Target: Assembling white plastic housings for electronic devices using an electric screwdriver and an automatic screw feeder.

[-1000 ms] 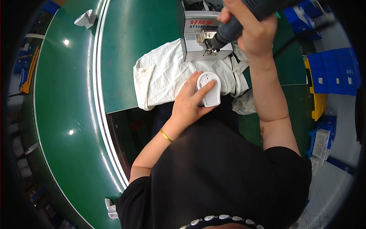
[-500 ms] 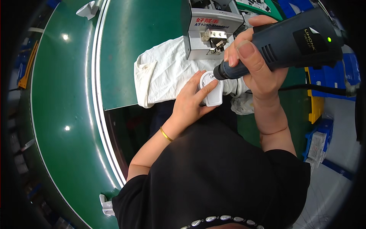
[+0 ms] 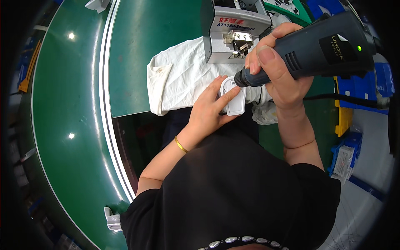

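Observation:
My left hand point(image 3: 207, 106) grips a white plastic housing point(image 3: 236, 104) with one rounded end, its fingers and thumb around the left side and edges. The thumb lies across its open face, close to the driver's tip. In my right hand point(image 3: 280, 68) is a dark electric screwdriver point(image 3: 316, 48) with a lit green light, held slanting down to the left. Its black nose meets the rounded end of the housing; the bit and any screw there are mostly hidden. Beneath and behind the housing lies a white cloth point(image 3: 183, 68) on the green bench.
A grey metal machine point(image 3: 237, 25) stands just beyond my hands. A green tray point(image 3: 291, 7) of small parts sits behind it. Blue bins point(image 3: 362, 85) and a black cable point(image 3: 341, 98) are at right. Left runs a green belt point(image 3: 66, 104) carrying white pieces point(image 3: 112, 219).
The whole view has shifted slightly. The white pieces on the belt appear a little farther up the picture. Both hands, the housing and the screwdriver keep nearly the same pose.

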